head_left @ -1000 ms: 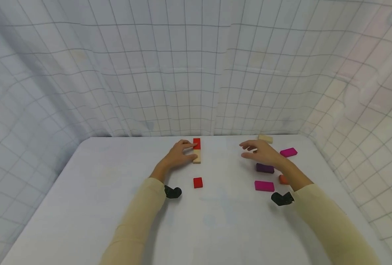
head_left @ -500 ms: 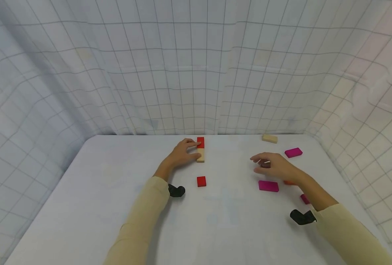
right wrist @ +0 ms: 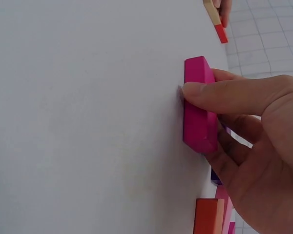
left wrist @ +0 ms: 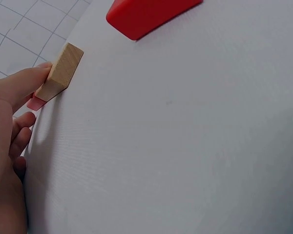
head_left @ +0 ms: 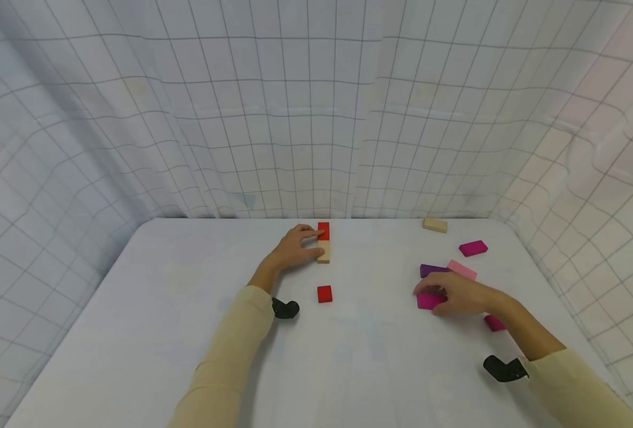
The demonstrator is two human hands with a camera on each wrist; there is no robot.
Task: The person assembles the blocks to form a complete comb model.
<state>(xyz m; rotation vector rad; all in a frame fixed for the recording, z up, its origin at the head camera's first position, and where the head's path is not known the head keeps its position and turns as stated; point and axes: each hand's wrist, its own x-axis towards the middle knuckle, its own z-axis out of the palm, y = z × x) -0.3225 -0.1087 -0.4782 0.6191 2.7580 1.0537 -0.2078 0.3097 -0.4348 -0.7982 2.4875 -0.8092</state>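
1. White gridded curtain (head_left: pixel 263 107), hung behind table's far edge & along both sides.
2. White table (head_left: pixel 134 333), seen from over its nr edge; it bore all the blocks.
3. Two cream sleeves. Left sleeve (head_left: pixel 214 362) slanted from nr edge twd middle of far edge; right sleeve (head_left: pixel 578 386) came from nr-R corner, bare wrist angled inward.
4. L hand (head_left: pixel 293 246): palm low, thumb & index spread apart, thumb touching tan block (head_left: pixel 324 259), index on red block (head_left: pixel 323 227). Prob. steadying them in line.
5. R hand (head_left: pixel 460 294): pinched the held magenta block (right wrist: pixel 198 122), thumb on one long side, fingers opp.; prob. a narrow-side hold for control. Location: R half of table; lifted or not, can't tell.
6. Tan & red blocks lay end to end nr middle of far edge, red farther.
7. Loose blocks, prob. spread for R-hand reach: far tan block (head_left: pixel 435 225) by far edge; loose magenta block (head_left: pixel 474 248) twd far-R corner; purple block (head_left: pixel 432 270), pink block (head_left: pixel 462 270) & orange block (right wrist: pixel 209 217) nr R hand; crimson block (head_left: pixel 494 323) by wrist, twd R edge.
8. Smallest: red square block (head_left: pixel 324 294), apart, on nr-edge side of the row.
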